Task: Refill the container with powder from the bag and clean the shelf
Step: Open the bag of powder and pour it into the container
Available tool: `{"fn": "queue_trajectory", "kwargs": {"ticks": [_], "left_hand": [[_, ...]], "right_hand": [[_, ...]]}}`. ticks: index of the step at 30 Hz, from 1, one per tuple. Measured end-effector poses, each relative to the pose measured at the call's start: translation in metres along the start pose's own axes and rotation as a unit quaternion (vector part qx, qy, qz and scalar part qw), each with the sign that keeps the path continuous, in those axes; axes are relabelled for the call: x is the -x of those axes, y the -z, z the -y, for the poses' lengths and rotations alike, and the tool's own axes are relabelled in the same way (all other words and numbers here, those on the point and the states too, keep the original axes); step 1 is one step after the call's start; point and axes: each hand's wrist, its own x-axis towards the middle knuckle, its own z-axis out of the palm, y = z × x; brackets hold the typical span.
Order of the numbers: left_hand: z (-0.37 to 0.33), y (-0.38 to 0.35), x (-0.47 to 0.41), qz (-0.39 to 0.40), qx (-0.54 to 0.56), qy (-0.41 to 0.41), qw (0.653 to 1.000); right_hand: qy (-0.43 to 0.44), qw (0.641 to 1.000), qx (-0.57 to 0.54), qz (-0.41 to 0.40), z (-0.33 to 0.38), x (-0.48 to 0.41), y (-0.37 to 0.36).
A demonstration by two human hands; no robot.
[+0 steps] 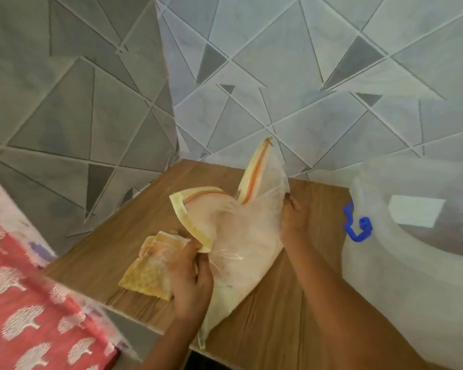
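A clear plastic bag (241, 247) with a yellow rim and orange zip strip lies on the wooden shelf (286, 324), its mouth flared upward. My left hand (191, 281) grips the bag's near-left edge by the yellow rim. At the bag's right side, my right hand (292, 214) pinches the plastic. A large translucent white container (412, 289) with a blue clip (357, 225) stands at the right of the shelf. Powder is not clearly visible inside the bag.
A folded yellow-orange cloth or packet (153, 268) lies on the shelf just left of my left hand. Grey geometric tiled walls (278, 89) meet in a corner behind the shelf. Red patterned fabric (32, 316) fills the lower left.
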Motion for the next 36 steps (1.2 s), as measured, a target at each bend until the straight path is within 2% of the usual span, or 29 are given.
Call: {"fn": "queue_trajectory", "kwargs": {"ticks": [5,8,10,13,15,16,18,21,22,23,24,25,28,30,31,33,36], "left_hand": [[0.001,0.031,0.019,0.097,-0.018,0.011,0.995],[-0.008,0.051,0.000,0.243,-0.077,-0.010,0.967],[-0.023,0.064,-0.027,0.318,-0.046,0.050,0.946],[-0.050,0.067,-0.080,0.250,0.074,0.251,0.932],[-0.066,0.060,-0.114,0.260,0.020,0.276,0.925],[-0.072,0.053,-0.128,0.305,-0.029,0.260,0.916],[-0.086,0.038,-0.148,0.440,-0.159,0.206,0.860],[-0.101,0.018,-0.160,0.576,-0.350,0.075,0.735],[-0.104,0.015,-0.161,0.598,-0.364,0.049,0.712],[-0.106,0.014,-0.161,0.614,-0.354,0.031,0.704],[-0.106,0.014,-0.162,0.628,-0.332,0.012,0.704],[-0.104,0.015,-0.163,0.641,-0.302,-0.005,0.705],[-0.103,0.022,-0.166,0.655,-0.182,-0.036,0.732],[-0.103,0.024,-0.173,0.655,-0.098,-0.033,0.749],[-0.102,0.024,-0.176,0.662,-0.074,-0.029,0.745],[-0.099,0.020,-0.181,0.692,-0.058,-0.023,0.719],[-0.094,0.007,-0.181,0.753,-0.045,-0.007,0.657]], "right_hand": [[0.001,0.995,0.092,0.029,0.008,0.007,0.007],[0.077,0.975,0.207,-0.008,0.036,0.026,0.008],[0.137,0.957,0.257,-0.018,0.060,0.034,0.007],[0.223,0.907,0.357,-0.006,0.083,0.031,-0.003],[0.239,0.862,0.446,0.006,0.096,0.032,-0.014],[0.236,0.843,0.482,0.017,0.100,0.034,-0.020],[0.232,0.790,0.567,0.039,0.107,0.036,-0.031],[0.234,0.697,0.676,0.053,0.108,0.031,-0.045],[0.230,0.677,0.698,0.049,0.107,0.029,-0.047],[0.227,0.670,0.706,0.046,0.106,0.025,-0.049],[0.222,0.675,0.702,0.047,0.108,0.023,-0.049],[0.213,0.695,0.686,0.045,0.112,0.020,-0.050],[0.188,0.785,0.589,0.033,0.137,0.008,-0.053],[0.189,0.812,0.552,0.017,0.148,-0.001,-0.056],[0.196,0.819,0.539,0.015,0.147,-0.003,-0.057],[0.203,0.834,0.513,0.027,0.138,-0.009,-0.060],[0.200,0.852,0.476,0.085,0.127,-0.020,-0.062]]}}
